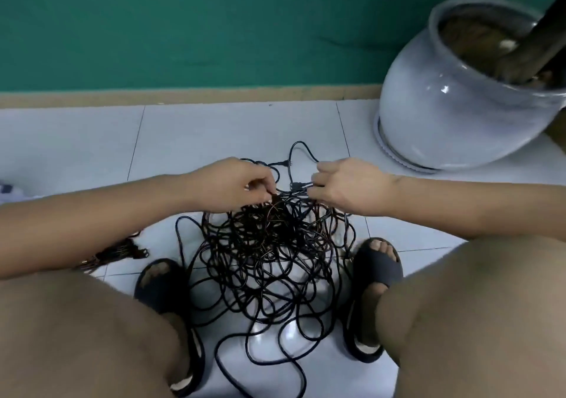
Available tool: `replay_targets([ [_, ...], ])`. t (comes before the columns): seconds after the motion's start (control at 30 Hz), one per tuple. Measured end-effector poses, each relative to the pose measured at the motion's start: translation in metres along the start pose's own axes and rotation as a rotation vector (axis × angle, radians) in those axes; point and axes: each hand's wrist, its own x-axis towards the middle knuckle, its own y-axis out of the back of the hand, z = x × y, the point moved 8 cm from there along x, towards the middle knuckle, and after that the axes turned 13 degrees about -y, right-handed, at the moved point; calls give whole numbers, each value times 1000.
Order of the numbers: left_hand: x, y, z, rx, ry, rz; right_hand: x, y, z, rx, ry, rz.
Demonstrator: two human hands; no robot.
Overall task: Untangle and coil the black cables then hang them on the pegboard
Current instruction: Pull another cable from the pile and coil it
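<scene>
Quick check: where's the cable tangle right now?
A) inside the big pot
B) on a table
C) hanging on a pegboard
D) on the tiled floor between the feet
D: the cable tangle lies on the tiled floor, left hand and right hand pinching strands at its top.

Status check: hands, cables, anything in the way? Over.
Left hand pinches a strand, right hand grips another. Tangled heap of black cables on the tiles. Pegboard not in view; ceramic pot off right, clear.
</scene>
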Motion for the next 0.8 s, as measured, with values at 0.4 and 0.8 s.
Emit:
replay_targets([
  [0.4,-35,104,115,71,37,194,0,197,26,-1,-329,207],
  [0.8,-58,155,169,-208,52,674,-12,346,45,262,-698,620],
])
